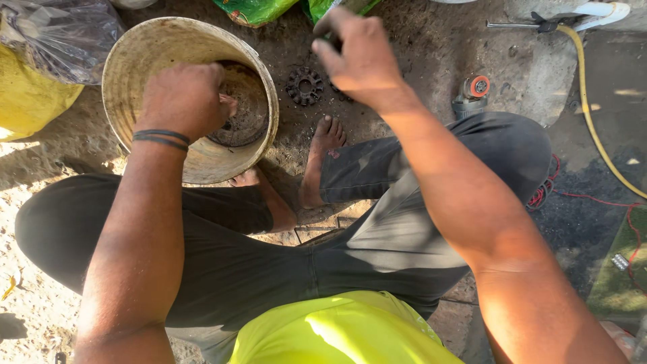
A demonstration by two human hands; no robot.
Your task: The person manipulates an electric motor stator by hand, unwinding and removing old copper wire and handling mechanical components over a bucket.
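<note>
the left hand sat in the upper left of the frame, reaching down into a worn cream bucket tipped toward the person. its fingers were curled together and pressed on a dark round metal part lying at the bottom of the bucket; whether they truly gripped it or only steadied it could not be told, since the knuckles hid the tips.

the right hand was raised at upper centre, fingers bunched around something small and dark that was mostly hidden, so its kind could not be told. just below and left of that hand, on the dirt ground, lay a black toothed ring, near the bucket's rim and apart from it. a bare foot rested below the ring.

further right stood a small grey tool with an orange cap, and a yellow hose ran down the right edge. a clear plastic bag filled the upper left corner.

judging by this, the step in hand was steadying the part in the bucket while the other hand handled a small piece above the ground. a next move would call for a firm hold on the round part and a sure pinch on the small piece, because the bucket was tilted and could roll.
</note>
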